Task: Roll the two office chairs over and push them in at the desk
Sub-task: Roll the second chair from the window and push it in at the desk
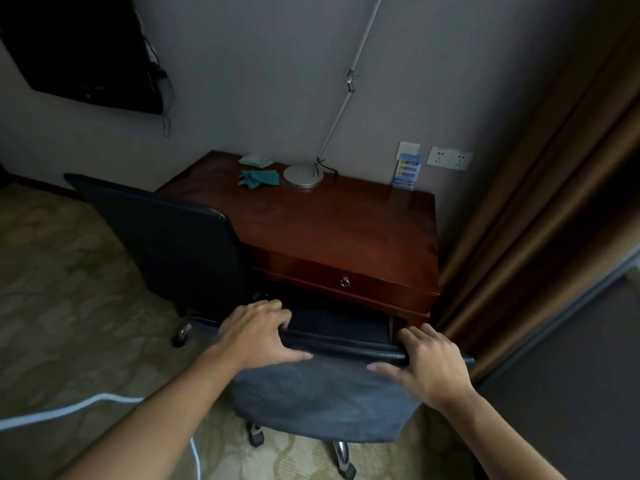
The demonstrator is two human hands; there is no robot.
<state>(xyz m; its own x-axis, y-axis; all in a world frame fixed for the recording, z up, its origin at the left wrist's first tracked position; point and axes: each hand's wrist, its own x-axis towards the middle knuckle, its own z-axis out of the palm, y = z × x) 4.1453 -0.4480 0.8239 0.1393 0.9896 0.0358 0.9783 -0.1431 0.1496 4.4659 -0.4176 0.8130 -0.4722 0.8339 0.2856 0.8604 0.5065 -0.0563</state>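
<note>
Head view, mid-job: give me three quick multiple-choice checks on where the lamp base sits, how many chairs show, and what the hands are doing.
1. Where is the round silver lamp base?
A. on the patterned carpet
B. at the back of the red-brown wooden desk, near the wall
C. on a chair seat

2. How many office chairs are in view?
A. one
B. two
C. three

3. What are the left hand and right hand doing?
A. both grip the top edge of the near grey-backed office chair
B. both hang free
C. one pulls the drawer knob

Answers: 1 B, the base stands beside the crumpled teal cloth by the wall. 2 B, the near chair plus the black leather office chair at the desk's left. 3 A, fingers curl over the backrest rim on each side.
</note>
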